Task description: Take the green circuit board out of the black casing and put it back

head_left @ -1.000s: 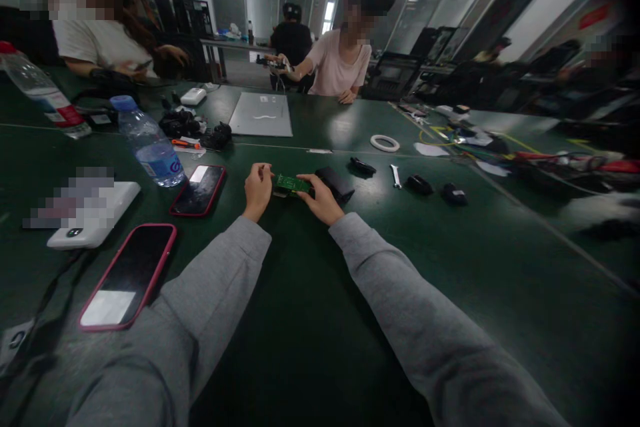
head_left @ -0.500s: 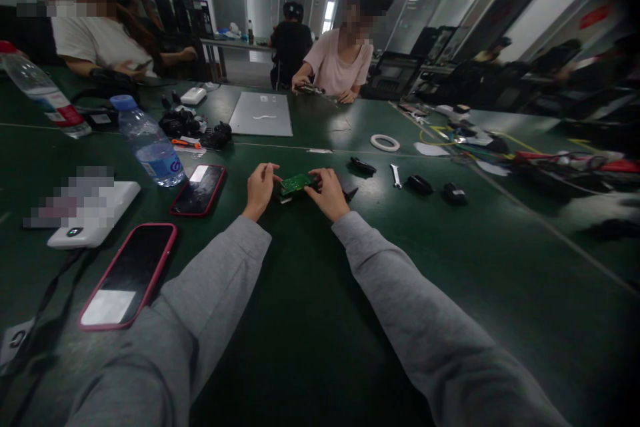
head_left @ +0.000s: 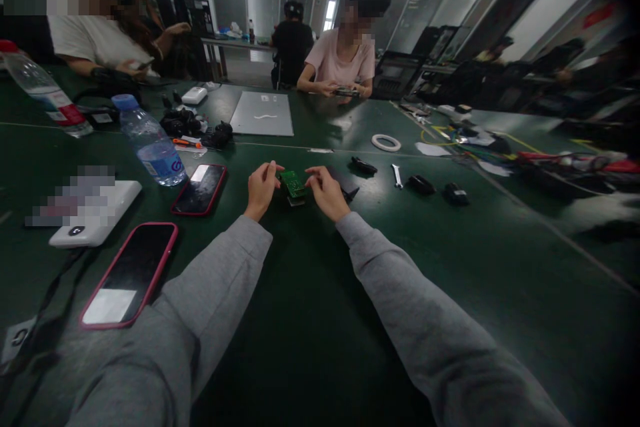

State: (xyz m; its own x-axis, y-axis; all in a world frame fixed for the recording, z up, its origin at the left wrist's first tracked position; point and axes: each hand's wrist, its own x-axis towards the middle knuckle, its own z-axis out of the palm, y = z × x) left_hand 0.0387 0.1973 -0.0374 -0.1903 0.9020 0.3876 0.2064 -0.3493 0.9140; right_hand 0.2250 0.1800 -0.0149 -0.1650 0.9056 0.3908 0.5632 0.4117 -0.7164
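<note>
A green circuit board (head_left: 293,184) is tilted between my hands, with a pale piece under its lower edge. The fingertips of my left hand (head_left: 261,191) close on the board's upper left edge. On the other side, my right hand (head_left: 327,193) has its thumb and index finger apart, with a small gap between them and the board. A dark pointed part (head_left: 351,194) lies just right of my right hand. Beyond it rest a black piece (head_left: 364,165) and a small wrench (head_left: 397,176).
Two phones (head_left: 129,273) (head_left: 200,189), a white power bank (head_left: 117,203) and a blue-capped bottle (head_left: 159,159) stand left. Ahead are a silver laptop (head_left: 263,115), a tape ring (head_left: 385,143) and a seated person (head_left: 343,60). Black parts (head_left: 421,185) and cables (head_left: 545,163) lie right.
The board has turned and its right end has moved left, out of my right fingers. My right hand has drawn slightly away. The person opposite has brought both hands together around an object.
</note>
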